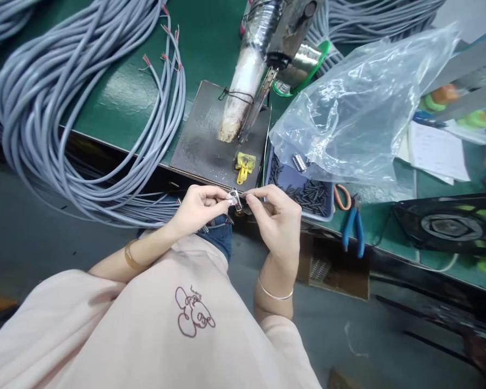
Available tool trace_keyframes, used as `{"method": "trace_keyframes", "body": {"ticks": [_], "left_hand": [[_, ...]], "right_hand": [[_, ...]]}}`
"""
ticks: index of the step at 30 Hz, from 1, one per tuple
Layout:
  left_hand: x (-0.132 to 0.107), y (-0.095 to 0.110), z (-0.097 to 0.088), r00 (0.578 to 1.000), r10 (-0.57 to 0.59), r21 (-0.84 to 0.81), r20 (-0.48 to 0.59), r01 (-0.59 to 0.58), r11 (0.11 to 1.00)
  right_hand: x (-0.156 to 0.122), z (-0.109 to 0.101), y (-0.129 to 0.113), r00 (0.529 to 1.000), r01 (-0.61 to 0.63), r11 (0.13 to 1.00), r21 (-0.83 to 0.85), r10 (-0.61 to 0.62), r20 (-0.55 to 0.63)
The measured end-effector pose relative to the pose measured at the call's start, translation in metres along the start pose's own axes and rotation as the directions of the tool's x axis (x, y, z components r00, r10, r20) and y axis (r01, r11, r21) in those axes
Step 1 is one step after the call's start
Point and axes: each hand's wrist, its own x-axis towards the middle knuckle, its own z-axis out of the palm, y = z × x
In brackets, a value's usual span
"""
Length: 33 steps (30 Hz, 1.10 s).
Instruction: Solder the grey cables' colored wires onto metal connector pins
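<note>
green bench point(123, 105) ahead; 2 hands point(278, 219), close together, fingers curled, pinch 1 small connector point(236, 200).

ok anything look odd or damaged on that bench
Yes: the white-wrapped tube has a browned lower end, possibly worn or scorched, and pale specks dot the dark board below. The clear plastic bag also slumps over the blue bin, partly covering it.

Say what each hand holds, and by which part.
Left hand: a small metal connector, pinched at its left side. Right hand, beside it: too small to tell.
</note>
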Motion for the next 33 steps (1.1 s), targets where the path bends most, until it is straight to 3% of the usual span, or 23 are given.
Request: {"method": "trace_keyframes", "body": {"ticks": [9,15,20,28,30,33], "left_hand": [[0.001,-0.006,0.000,0.994,0.040,0.118,0.102,-0.052,0.992],[-0.002,-0.008,-0.006,0.980,-0.013,0.082,0.200,-0.004,0.997],[-0.006,-0.012,-0.011,0.961,-0.036,0.091,0.273,0.011,0.996],[-0.009,-0.018,-0.013,0.932,-0.085,0.095,0.353,0.054,0.994],[-0.009,-0.020,-0.015,0.938,-0.070,0.046,0.338,0.058,0.997],[-0.008,-0.016,-0.015,0.959,-0.011,-0.077,0.284,0.034,0.996]], "right_hand": [[0.002,-0.001,0.005,0.987,0.117,0.989,-0.092,-0.105,0.119],[0.000,-0.009,0.004,0.919,0.290,0.933,-0.212,-0.210,0.332],[0.002,-0.010,0.002,0.899,0.326,0.901,-0.286,-0.203,0.387],[0.008,-0.007,0.000,0.824,0.294,0.927,-0.232,-0.122,0.553],[0.007,-0.006,-0.001,0.837,0.256,0.950,-0.181,-0.124,0.534],[0.001,-0.009,-0.003,0.952,0.124,0.984,-0.128,-0.082,0.296]]}}
